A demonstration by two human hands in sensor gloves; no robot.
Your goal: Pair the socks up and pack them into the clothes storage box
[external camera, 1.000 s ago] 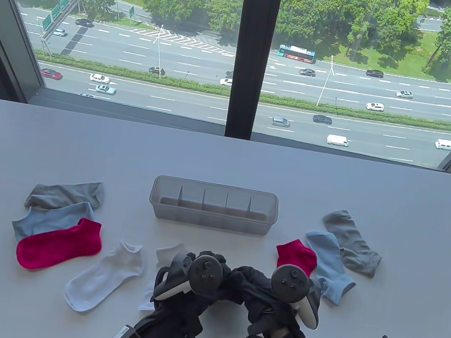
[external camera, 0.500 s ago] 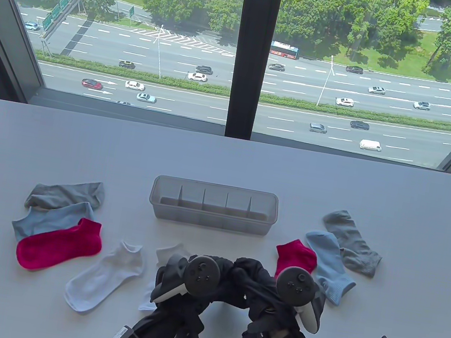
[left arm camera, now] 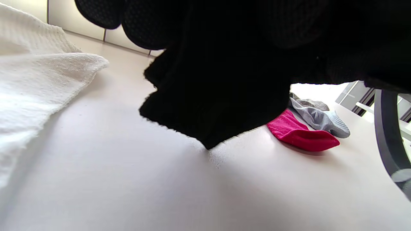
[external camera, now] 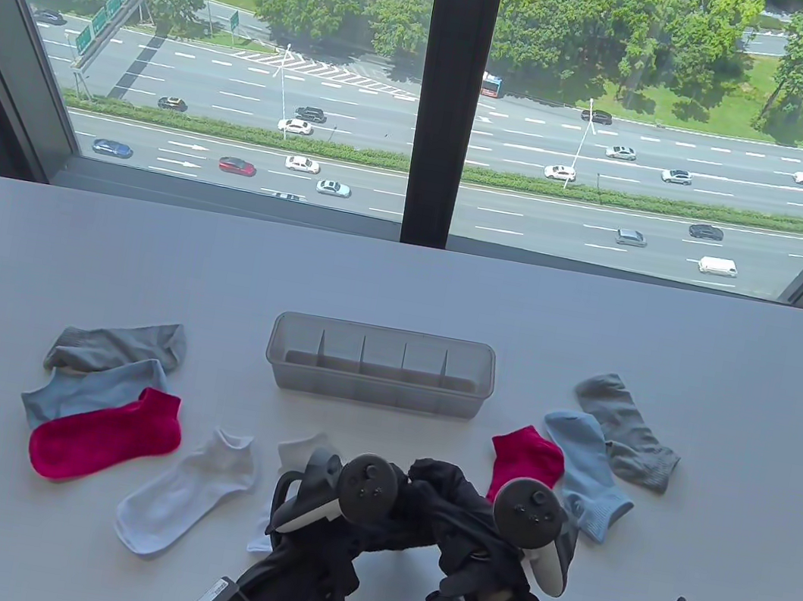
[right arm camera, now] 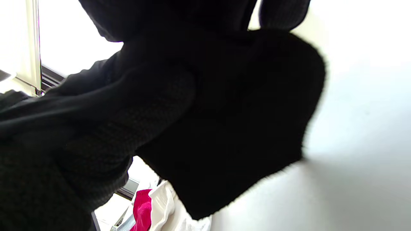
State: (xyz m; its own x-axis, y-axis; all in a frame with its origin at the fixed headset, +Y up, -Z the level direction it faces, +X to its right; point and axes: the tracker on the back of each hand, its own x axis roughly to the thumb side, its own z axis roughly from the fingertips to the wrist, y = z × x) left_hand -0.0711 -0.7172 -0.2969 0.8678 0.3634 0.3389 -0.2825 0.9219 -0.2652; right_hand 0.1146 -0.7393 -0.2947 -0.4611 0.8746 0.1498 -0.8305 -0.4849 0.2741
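Observation:
Both hands hold black sock fabric (external camera: 432, 492) between them, low over the table's front centre; whether it is one sock or two I cannot tell. My left hand (external camera: 331, 492) grips its left part and my right hand (external camera: 485, 533) its right part. In the left wrist view the black sock (left arm camera: 218, 96) hangs from gloved fingers (left arm camera: 144, 25), its lower corner at the tabletop. It also fills the right wrist view (right arm camera: 240, 128). The clear storage box (external camera: 377, 389), divided into compartments, stands behind the hands with nothing in it.
Left of the hands lie a grey sock (external camera: 121, 346), a light blue sock (external camera: 91, 387), a red sock (external camera: 106, 432) and two white socks (external camera: 185, 491), one partly under my left hand. To the right lie a red (external camera: 527, 456), a light blue (external camera: 588, 474) and a grey sock (external camera: 626, 430).
Both hands have shifted slightly toward the front edge, the right one also a little rightward, still holding the black sock. The other socks and the box have not moved.

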